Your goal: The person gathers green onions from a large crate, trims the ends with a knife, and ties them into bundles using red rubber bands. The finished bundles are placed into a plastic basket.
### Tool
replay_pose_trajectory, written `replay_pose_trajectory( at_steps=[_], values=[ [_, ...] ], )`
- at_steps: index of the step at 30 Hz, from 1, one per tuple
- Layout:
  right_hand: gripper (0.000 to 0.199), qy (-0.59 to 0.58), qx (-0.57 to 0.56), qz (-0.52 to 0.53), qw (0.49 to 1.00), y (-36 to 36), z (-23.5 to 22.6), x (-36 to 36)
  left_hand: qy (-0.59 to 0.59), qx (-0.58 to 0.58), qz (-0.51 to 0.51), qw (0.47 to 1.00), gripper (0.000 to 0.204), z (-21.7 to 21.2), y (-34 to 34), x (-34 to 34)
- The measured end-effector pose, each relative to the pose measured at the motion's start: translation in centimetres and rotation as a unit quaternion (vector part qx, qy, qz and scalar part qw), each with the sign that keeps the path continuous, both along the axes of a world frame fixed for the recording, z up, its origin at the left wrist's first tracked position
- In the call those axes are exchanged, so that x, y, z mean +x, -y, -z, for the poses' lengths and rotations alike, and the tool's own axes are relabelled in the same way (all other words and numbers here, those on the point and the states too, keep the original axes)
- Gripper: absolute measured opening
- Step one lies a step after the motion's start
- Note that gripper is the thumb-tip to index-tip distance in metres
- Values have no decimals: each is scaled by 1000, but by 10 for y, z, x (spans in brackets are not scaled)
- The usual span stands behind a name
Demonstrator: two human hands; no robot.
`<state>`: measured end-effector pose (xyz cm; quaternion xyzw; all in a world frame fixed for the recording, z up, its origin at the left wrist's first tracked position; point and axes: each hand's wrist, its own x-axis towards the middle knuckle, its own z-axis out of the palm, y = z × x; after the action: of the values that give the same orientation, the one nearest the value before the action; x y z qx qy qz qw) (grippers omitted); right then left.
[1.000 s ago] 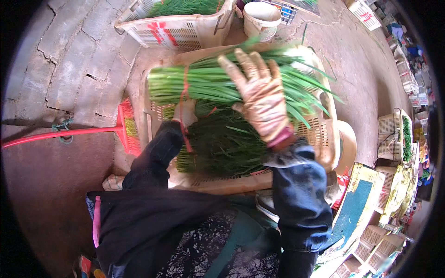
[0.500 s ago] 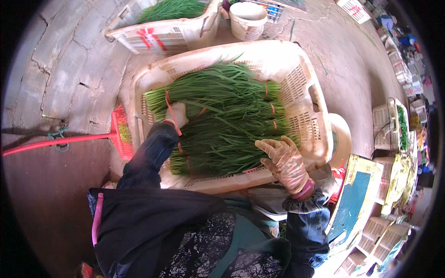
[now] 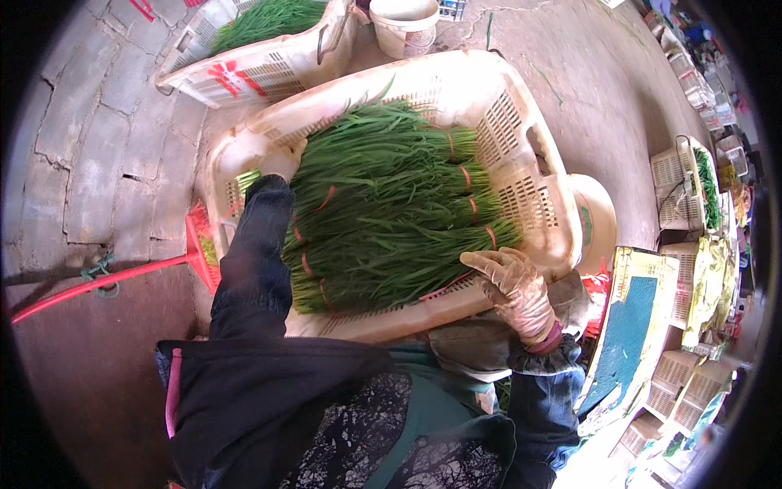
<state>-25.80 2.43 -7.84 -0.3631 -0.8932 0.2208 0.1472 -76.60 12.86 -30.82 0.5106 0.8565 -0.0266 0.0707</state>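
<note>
A large off-white plastic crate (image 3: 521, 122) holds several bundles of garlic chives (image 3: 383, 196), their green leaves overlapping in the middle and red bands around their stalk ends. My left hand (image 3: 281, 159), in a pale glove, is closed on the stalk end of the farthest left-hand bundle. Pale stalk tips (image 3: 247, 181) stick out beside the wrist; most of its fingers are hidden. Over the near right corner of the crate is my right hand (image 3: 517, 293), in a stained glove, with fingers extended and apart. It is nearest to the stalks of the closest right-hand bundle and holds nothing.
Behind stands another crate (image 3: 269, 73) of chives, with a white bucket (image 3: 405, 28) beside it. A red broom (image 3: 122, 281) lies at the left by a cracked block wall (image 3: 98, 147). To the right are a round pale container (image 3: 599, 224), a board (image 3: 623, 326) and more crates (image 3: 676, 183).
My left hand has shifted away from me along the crate's left side, to the farthest bundle's stalk end. My right hand has moved slightly, staying by the near right corner. The view has shifted slightly.
</note>
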Motion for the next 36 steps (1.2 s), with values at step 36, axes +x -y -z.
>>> replay_pose_trajectory(
  at_steps=[36],
  values=[
    [28,-202,-112,595,769,259,87,214,215,-80,474,850,66,-60,21,387]
  ],
)
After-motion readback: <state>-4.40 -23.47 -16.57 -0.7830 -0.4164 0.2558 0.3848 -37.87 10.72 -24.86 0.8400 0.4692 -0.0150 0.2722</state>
